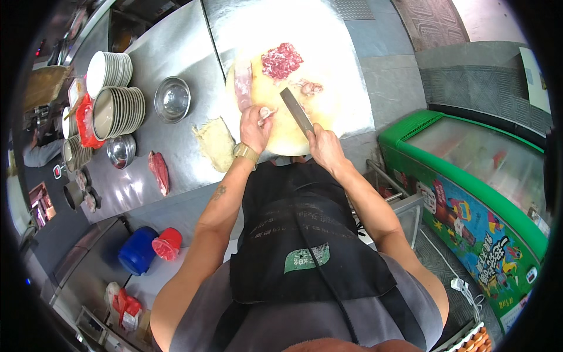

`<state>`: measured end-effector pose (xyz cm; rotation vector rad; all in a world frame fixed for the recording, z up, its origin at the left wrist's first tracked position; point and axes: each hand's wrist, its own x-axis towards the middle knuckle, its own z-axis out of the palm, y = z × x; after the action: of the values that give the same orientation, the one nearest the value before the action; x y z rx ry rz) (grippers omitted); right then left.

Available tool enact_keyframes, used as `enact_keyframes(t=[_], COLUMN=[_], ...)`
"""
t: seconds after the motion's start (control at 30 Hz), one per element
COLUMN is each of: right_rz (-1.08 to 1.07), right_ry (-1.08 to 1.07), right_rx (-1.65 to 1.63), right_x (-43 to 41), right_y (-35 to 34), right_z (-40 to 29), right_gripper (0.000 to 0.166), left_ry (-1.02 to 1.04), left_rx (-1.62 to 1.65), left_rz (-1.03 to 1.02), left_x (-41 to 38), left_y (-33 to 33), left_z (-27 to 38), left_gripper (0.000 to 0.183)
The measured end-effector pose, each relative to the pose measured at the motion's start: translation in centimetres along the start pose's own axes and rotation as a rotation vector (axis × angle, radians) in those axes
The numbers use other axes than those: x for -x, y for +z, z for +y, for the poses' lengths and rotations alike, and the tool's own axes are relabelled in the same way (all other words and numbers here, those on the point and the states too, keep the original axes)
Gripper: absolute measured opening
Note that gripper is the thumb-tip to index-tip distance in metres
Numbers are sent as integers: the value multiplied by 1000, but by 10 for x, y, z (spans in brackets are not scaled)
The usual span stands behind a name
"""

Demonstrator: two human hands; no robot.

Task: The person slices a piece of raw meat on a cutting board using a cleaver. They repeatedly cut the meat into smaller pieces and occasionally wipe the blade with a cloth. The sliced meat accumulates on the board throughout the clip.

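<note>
My right hand (326, 148) grips a cleaver (295, 110), its broad blade angled up and left over the round cutting board (281, 138). At the board's left side, my left hand (256, 130) pinches a small pale piece of meat trimming (265, 113) between thumb and fingers. A long strip of raw meat (243, 83) lies just beyond that hand. Farther back on the board sits a pile of cut red meat (281, 61). Between the pile and the blade rests a small heap of pale trimmings (310, 87). A yellowish cloth (214, 143) lies left of my left wrist.
The steel table (184, 149) also bears a metal bowl (172, 100), stacked plates (118, 113), stacked small bowls (121, 151) and a red meat piece (159, 173). A green chest freezer (466, 176) stands at right. A blue barrel (137, 251) and red bucket (167, 244) stand below left.
</note>
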<state>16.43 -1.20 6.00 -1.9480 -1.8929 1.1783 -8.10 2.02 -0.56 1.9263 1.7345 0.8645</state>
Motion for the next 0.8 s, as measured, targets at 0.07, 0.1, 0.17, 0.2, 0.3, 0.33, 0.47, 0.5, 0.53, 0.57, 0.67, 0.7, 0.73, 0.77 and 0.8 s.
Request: enact_keyframes(t=[0.07,0.1,0.17,0.2,0.3,0.33,0.47,0.5,0.53,0.57,0.67,0.7,0.73,0.77,0.8], right_rz=[-14,-17,-35,-48,-67,-73,-79,-76,-76,-78,-100,-105,-108,-120,-133], right_ry=[13,16,29,45,29,7,17,23,26,20,-13,-16,-18,-20,-23], right_rx=[-31,-72,-118,-123,-110,-96,-75,-70,-64,-57,-37,-34,-31,-28,-21], right_x=[10,15,21,24,33,34,37,38,38,38,41,41,41,42,43], right_y=[-3,-3,-6,-8,-4,-3,-2,-1,0,-1,-4,-4,-4,-2,-1], right_z=[-2,-2,-3,-3,0,1,2,4,5,4,-1,-2,-2,-3,-3], right_gripper=[25,25,24,24,24,24,24,24,24,24,24,24,24,24,24], left_ry=[-453,-684,-660,-659,-559,-463,-221,-92,34,161,-172,-278,-292,-305,-319], left_rx=[374,558,919,974,899,797,294,139,-16,-170,65,160,189,218,250], left_rz=[-67,-100,-44,-59,-71,-64,-14,19,55,89,-39,-86,-76,-66,-54], left_x=[0,4,16,15,23,26,22,16,11,9,21,20,20,22,22], left_y=[3,6,8,4,8,12,-1,-10,-20,-27,-27,-29,-31,-33,-34], left_z=[-1,-5,-20,-14,-15,-22,-5,2,5,4,-6,-4,0,5,10], left_gripper=[23,20,22,24,35,36,20,18,16,14,16,16,16,16,17])
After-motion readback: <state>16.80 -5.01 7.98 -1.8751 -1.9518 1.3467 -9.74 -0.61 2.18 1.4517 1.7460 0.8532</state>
